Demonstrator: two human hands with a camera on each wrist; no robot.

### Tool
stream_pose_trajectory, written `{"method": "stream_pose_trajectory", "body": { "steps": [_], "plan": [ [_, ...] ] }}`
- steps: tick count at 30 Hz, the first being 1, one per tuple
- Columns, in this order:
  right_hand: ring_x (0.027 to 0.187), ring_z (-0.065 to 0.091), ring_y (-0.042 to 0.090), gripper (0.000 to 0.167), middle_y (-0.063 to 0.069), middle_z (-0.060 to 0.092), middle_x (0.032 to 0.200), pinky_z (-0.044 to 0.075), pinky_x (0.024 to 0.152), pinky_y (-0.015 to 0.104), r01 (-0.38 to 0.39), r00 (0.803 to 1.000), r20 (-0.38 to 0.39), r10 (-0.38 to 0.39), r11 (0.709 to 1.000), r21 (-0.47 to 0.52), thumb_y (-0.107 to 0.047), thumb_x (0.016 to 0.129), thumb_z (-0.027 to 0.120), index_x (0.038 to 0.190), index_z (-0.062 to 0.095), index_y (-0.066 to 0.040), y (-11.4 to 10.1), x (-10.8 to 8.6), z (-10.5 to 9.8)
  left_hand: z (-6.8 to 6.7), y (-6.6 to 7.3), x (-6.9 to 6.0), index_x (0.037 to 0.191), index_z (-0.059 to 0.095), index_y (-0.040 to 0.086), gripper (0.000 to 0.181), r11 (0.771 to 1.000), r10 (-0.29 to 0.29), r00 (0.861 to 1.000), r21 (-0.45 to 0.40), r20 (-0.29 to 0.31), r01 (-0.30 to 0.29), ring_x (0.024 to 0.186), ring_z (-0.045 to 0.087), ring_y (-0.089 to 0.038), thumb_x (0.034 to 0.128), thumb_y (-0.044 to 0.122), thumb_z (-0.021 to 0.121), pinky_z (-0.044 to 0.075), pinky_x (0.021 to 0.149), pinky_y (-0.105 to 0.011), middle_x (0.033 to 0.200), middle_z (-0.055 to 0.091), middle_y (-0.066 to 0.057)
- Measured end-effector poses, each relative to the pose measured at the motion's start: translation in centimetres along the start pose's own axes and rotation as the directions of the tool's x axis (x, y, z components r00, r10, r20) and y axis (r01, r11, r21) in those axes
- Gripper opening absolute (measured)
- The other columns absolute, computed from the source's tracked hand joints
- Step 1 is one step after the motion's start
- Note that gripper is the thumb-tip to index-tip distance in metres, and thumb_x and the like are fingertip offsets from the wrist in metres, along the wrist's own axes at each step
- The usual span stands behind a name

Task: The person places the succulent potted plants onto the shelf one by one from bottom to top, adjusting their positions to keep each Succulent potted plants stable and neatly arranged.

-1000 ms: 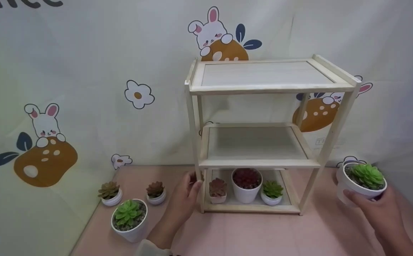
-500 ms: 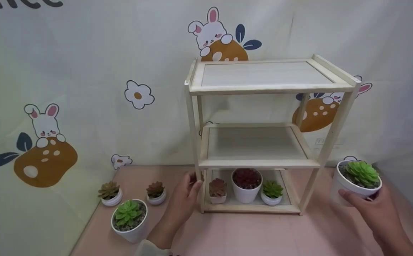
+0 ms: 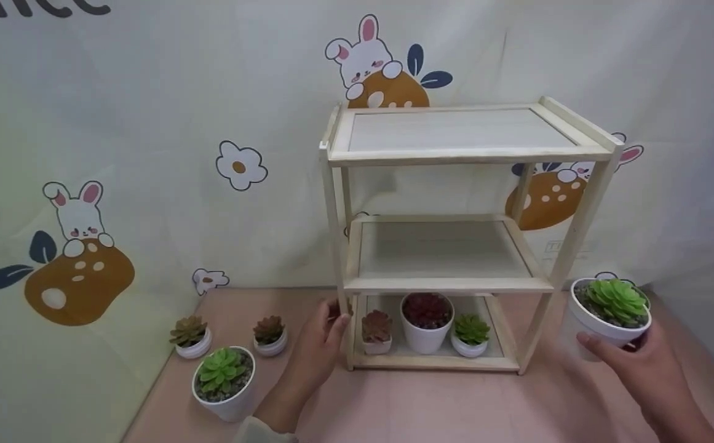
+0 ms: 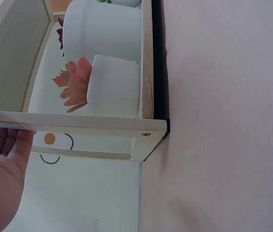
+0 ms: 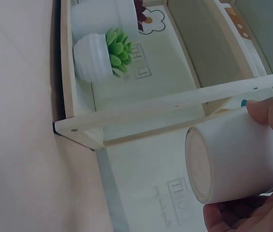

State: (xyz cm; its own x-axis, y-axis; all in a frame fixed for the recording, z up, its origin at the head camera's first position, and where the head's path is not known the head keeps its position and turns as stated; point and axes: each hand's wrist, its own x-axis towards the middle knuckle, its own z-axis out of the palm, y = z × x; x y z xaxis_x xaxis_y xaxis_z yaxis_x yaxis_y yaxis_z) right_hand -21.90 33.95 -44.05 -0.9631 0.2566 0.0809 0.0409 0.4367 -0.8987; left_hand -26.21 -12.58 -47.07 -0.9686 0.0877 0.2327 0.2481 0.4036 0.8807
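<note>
A three-tier wooden shelf [image 3: 449, 284] stands on the pink table. Its front left post is held by my left hand [image 3: 317, 344], with the thumb and fingers on either side of the post in the left wrist view. To the right of the shelf, my right hand [image 3: 646, 363] grips a white pot with a green succulent [image 3: 612, 304], raised off the table. In the right wrist view the bare underside of this white pot [image 5: 238, 154] shows. On the bottom tier sit a small pink succulent [image 3: 376, 331], a dark red succulent [image 3: 427, 320] and a small green succulent [image 3: 470, 335].
Left of the shelf stand a larger potted green succulent [image 3: 224, 381] and two small brownish succulents, one farther left [image 3: 190, 335] and one nearer [image 3: 269, 335] my left hand. Behind everything hangs a pale cloth [image 3: 166, 123] printed with rabbits and flowers.
My right hand has moved slightly left, bringing the potted green succulent closer to the shelf. My left hand has stayed on the post.
</note>
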Motion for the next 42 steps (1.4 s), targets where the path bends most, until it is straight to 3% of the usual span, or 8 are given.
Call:
{"method": "stream_pose_trajectory", "body": {
  "steps": [10,18,23,28,36,38,42],
  "plan": [
    [0.104,0.052,-0.015,0.092,-0.021,0.05,0.122,0.057,0.081,0.013,0.051,0.998,0.032,-0.052,0.998,0.027,-0.02,0.094,0.08,0.161,0.019,-0.002,-0.9,-0.9,0.2,-0.2,0.2,-0.3,0.15,0.045,0.007,0.05,0.999,0.036,0.999,0.021,0.01,-0.036,0.14,0.055,-0.028,0.111,0.038,0.048,0.046,0.118,-0.047,0.145,0.058,-0.011],
    [0.104,0.049,-0.017,0.098,0.01,0.044,0.145,0.057,0.081,0.013,0.03,0.998,0.062,-0.03,1.0,-0.003,-0.024,0.095,0.079,0.164,0.012,-0.003,-1.8,-1.4,0.3,-0.2,0.2,-0.3,0.151,0.045,0.008,0.05,0.999,0.036,0.999,0.019,0.009,-0.036,0.139,0.055,-0.028,0.1112,0.038,0.048,0.047,0.117,-0.047,0.145,0.058,-0.011],
    [0.105,0.048,-0.013,0.104,0.021,0.036,0.157,0.057,0.081,0.014,0.006,0.997,0.076,-0.003,0.999,-0.034,-0.029,0.095,0.079,0.165,0.006,-0.005,-2.6,-1.8,0.4,-0.2,0.1,-0.3,0.151,0.045,0.009,0.05,0.999,0.036,0.999,0.031,0.007,-0.036,0.139,0.055,-0.027,0.1111,0.04,0.048,0.046,0.118,-0.046,0.144,0.059,-0.011],
    [0.107,0.047,-0.01,0.107,0.022,0.034,0.159,0.056,0.082,0.014,-0.008,0.996,0.09,0.013,0.999,-0.049,-0.032,0.094,0.08,0.166,0.004,-0.006,-3.1,-2.0,0.4,-0.2,0.1,-0.2,0.149,0.046,0.008,0.049,0.998,0.051,0.999,0.041,0.003,-0.051,0.137,0.056,-0.028,0.1113,0.039,0.047,0.047,0.117,-0.047,0.142,0.06,-0.012],
    [0.108,0.047,-0.015,0.104,0.016,0.035,0.155,0.057,0.082,0.014,0.03,0.995,0.099,-0.029,1.0,-0.007,-0.024,0.094,0.08,0.166,0.005,-0.008,-3.1,-2.3,0.5,-0.1,0.0,-0.1,0.15,0.045,0.004,0.049,0.997,0.073,0.997,0.009,0.006,-0.073,0.139,0.055,-0.03,0.1114,0.034,0.049,0.045,0.118,-0.045,0.142,0.059,-0.015],
    [0.111,0.046,-0.012,0.106,0.018,0.033,0.158,0.057,0.082,0.013,0.018,0.995,0.103,-0.017,1.0,-0.011,-0.026,0.094,0.08,0.166,0.004,-0.008,-3.2,-2.4,0.5,-0.1,-0.1,-0.1,0.149,0.045,0.003,0.049,0.997,0.076,0.997,0.003,0.006,-0.076,0.139,0.054,-0.03,0.1115,0.033,0.049,0.045,0.118,-0.045,0.142,0.059,-0.016],
    [0.124,0.046,0.008,0.112,0.022,0.027,0.164,0.055,0.083,0.012,-0.022,0.993,0.117,0.026,0.999,-0.032,-0.032,0.093,0.08,0.166,-0.002,-0.008,-3.6,-2.4,0.5,-0.2,0.0,-0.1,0.149,0.045,0.002,0.049,0.997,0.073,0.997,0.008,0.003,-0.073,0.139,0.055,-0.031,0.1114,0.033,0.049,0.045,0.119,-0.047,0.141,0.06,-0.016]
  ]
}}
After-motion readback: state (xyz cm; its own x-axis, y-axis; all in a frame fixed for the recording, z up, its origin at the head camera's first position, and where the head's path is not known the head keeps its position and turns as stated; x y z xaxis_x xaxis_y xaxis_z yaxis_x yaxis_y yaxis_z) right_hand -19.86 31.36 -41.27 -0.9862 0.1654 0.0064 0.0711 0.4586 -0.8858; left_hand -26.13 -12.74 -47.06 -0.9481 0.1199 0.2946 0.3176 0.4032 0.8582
